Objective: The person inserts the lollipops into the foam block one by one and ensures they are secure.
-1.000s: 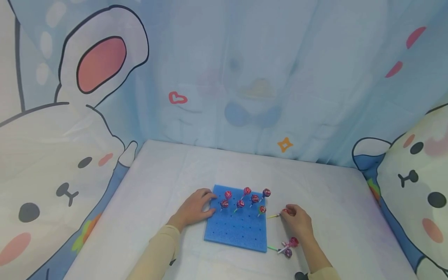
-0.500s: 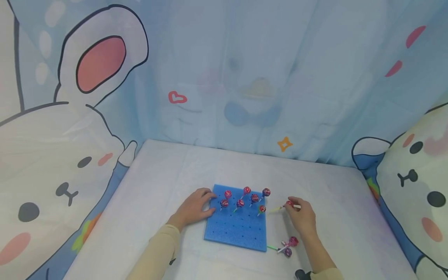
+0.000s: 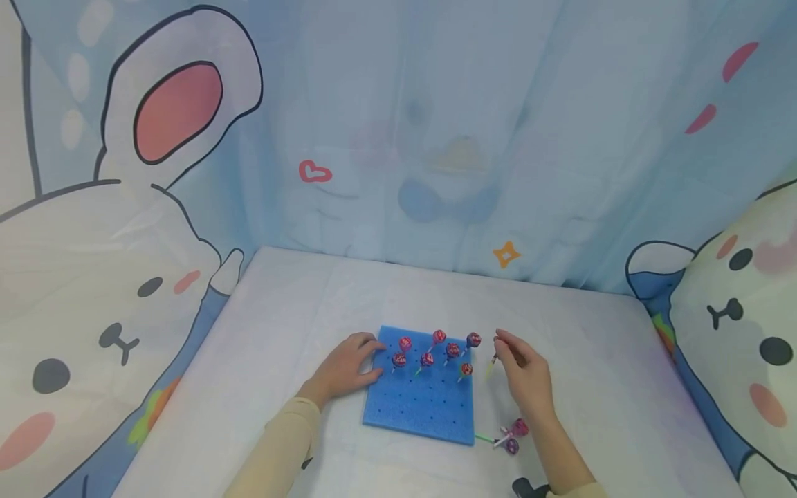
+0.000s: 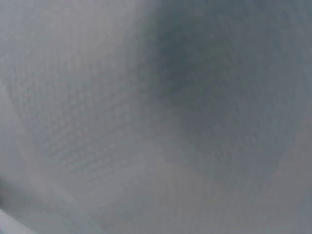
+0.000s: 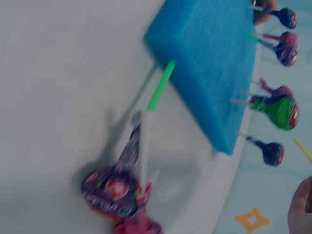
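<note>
My right hand [image 3: 526, 373] pinches a lollipop by its head, to the right of a blue foam board [image 3: 417, 415]. Its yellow stick [image 3: 488, 369] points down and slightly left; the fingers mostly hide the head. In the right wrist view the yellow stick [image 5: 303, 150] shows beside the fingers at the right edge. My left hand [image 3: 345, 363] rests on the board's left edge with fingers spread. Several wrapped lollipops stand in the board's far half, such as a red-and-green one [image 3: 466, 370] at its right edge. The near half shows small bare holes.
A pink lollipop [image 3: 520, 427] and a purple lollipop [image 3: 512, 446] lie crossed on the white tabletop [image 3: 311, 290], right of the board's near corner. A printed curtain [image 3: 361, 228] hangs behind the table. The left wrist view holds only a blurred grey surface.
My right hand has lifted the yellow-stick lollipop off the tabletop and moved it away from me. The stick has turned from pointing left to pointing down. My left hand stays put.
</note>
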Tool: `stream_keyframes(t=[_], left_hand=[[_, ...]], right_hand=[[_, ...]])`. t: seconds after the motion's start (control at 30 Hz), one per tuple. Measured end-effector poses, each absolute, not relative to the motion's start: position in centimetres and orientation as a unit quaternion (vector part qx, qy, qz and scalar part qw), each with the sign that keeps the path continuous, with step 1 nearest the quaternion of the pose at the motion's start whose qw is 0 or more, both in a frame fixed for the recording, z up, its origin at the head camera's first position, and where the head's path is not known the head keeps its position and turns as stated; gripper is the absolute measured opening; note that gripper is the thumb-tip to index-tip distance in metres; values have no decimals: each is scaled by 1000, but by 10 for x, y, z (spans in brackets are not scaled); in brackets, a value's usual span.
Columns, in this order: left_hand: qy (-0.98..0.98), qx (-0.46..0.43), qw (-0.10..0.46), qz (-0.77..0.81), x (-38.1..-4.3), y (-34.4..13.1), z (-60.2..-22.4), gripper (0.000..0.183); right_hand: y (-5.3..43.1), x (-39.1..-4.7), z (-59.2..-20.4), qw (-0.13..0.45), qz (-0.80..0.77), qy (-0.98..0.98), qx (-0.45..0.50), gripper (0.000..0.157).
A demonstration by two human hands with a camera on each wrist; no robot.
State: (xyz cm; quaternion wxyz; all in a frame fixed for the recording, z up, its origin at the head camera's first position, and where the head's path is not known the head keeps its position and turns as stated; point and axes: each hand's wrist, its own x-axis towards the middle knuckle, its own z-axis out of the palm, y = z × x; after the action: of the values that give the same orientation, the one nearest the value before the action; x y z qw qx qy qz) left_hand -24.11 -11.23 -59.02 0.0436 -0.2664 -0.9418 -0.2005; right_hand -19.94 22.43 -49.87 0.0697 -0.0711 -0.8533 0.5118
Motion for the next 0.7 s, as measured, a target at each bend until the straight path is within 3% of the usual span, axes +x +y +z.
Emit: stream_keyframes(t=[0.27, 0.47, 0.7], left_hand=[[-943, -265, 41, -198, -242, -112, -590, 45], [-941, -265, 45, -203, -241, -112, -588, 45], [-938, -273, 66, -204, -240, -112, -588, 44]], right_hand=[[196, -184, -493, 34, 575, -818, 7, 43], [172, -175, -502, -44, 610, -791, 17, 38], [152, -169, -525, -65, 605, -793, 27, 30]])
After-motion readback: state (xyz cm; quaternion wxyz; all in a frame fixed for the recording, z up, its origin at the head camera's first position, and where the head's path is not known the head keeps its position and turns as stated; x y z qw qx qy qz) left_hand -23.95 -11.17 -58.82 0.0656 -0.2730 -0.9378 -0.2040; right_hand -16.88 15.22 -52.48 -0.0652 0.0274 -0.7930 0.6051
